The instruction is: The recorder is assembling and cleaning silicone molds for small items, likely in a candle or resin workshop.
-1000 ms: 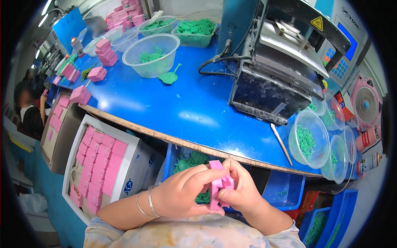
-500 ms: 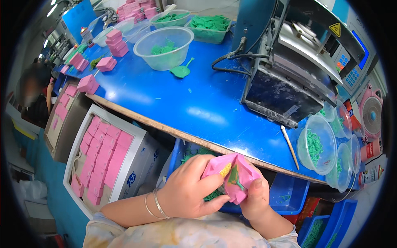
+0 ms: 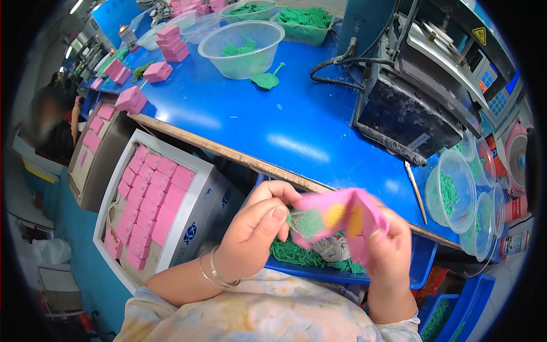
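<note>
My right hand [image 3: 388,242] grips a pink rubber mold [image 3: 367,206], folded open above a blue drawer. Yellow patches show on its inner faces, and motion blurs it. The fingertips of my left hand [image 3: 259,222] are closed in a pinch on the stem of a green wax piece [image 3: 307,224]. That piece is thin and netlike and lies against the mold's left part; whether it still touches the mold I cannot tell. Below, the blue drawer [image 3: 420,272] holds green strands [image 3: 290,254] and a crumpled greyish lump [image 3: 332,249].
A blue worktable [image 3: 239,128] carries a clear bowl [image 3: 242,51], a flat green piece [image 3: 265,81], a brush [image 3: 416,192] and a heavy black machine [image 3: 407,108]. More bowls [image 3: 450,194] stand right. Pink molds [image 3: 151,196] fill a white-framed case at left. Another person [image 3: 54,122] is far left.
My hands have moved apart. The mold has spread open and swung right with my right hand, while my left hand now pinches the green wax piece. The view has shifted slightly.
</note>
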Action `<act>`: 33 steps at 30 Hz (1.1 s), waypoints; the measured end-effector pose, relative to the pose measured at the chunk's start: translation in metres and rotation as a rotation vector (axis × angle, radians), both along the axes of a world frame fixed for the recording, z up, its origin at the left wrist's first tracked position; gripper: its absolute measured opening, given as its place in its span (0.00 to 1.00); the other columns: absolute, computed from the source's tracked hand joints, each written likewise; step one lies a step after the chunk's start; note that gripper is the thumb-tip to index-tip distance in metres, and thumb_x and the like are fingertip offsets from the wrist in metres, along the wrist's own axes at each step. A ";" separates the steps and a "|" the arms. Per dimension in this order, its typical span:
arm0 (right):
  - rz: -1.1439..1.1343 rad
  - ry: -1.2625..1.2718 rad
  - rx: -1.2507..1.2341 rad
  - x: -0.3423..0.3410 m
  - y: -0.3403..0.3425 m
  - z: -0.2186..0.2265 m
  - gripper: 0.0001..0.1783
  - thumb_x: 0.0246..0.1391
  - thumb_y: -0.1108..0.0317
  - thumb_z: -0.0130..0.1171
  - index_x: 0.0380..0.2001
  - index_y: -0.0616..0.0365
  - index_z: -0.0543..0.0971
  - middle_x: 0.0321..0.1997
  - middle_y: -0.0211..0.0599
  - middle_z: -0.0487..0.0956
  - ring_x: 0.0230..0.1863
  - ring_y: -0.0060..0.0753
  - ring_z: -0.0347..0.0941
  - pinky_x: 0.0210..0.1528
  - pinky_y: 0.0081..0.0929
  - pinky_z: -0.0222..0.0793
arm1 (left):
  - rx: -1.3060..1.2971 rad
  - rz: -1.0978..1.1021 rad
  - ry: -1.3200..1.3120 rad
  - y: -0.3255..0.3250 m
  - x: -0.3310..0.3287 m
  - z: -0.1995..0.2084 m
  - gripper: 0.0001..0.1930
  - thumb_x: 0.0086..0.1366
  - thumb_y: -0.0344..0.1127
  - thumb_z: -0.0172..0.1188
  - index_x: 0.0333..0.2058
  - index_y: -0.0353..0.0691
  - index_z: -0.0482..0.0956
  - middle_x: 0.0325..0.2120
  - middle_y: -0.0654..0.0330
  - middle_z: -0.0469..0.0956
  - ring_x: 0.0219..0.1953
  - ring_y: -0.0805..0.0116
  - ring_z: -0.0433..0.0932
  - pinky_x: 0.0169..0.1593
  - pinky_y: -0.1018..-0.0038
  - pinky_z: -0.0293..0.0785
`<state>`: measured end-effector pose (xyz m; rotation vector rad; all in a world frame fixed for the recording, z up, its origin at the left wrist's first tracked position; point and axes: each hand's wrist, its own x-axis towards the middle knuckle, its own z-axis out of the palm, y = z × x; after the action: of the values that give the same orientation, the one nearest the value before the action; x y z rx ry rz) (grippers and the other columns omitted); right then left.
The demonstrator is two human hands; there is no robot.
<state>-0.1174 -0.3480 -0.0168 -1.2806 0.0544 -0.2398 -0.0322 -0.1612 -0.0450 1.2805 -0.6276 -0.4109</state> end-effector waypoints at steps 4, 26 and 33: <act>-0.400 -0.226 -1.095 0.012 -0.024 0.012 0.19 0.26 0.73 0.70 0.18 0.63 0.67 0.41 0.55 0.71 0.39 0.44 0.71 0.40 0.33 0.67 | -0.160 -0.197 0.435 0.004 -0.016 0.019 0.15 0.69 0.37 0.38 0.30 0.33 0.68 0.33 0.56 0.65 0.39 0.68 0.66 0.44 0.73 0.64; 0.086 0.143 -0.007 0.004 0.029 -0.019 0.02 0.51 0.77 0.55 0.28 0.65 0.73 0.27 0.33 0.69 0.26 0.22 0.69 0.26 0.20 0.64 | 0.255 -0.297 0.439 -0.005 -0.029 0.010 0.10 0.65 0.32 0.40 0.30 0.36 0.70 0.22 0.68 0.66 0.25 0.81 0.61 0.30 0.81 0.61; -0.208 -0.501 -0.924 0.008 0.026 -0.026 0.11 0.34 0.77 0.64 0.26 0.62 0.76 0.24 0.37 0.70 0.20 0.30 0.65 0.19 0.23 0.59 | 0.097 -0.306 0.671 -0.011 -0.028 0.013 0.09 0.63 0.29 0.38 0.26 0.37 0.67 0.18 0.67 0.61 0.20 0.80 0.57 0.24 0.81 0.56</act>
<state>-0.1092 -0.3225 -0.0431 -2.0923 -0.3966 -0.8236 -0.0600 -0.1719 -0.0325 1.0465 -0.2265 -1.0794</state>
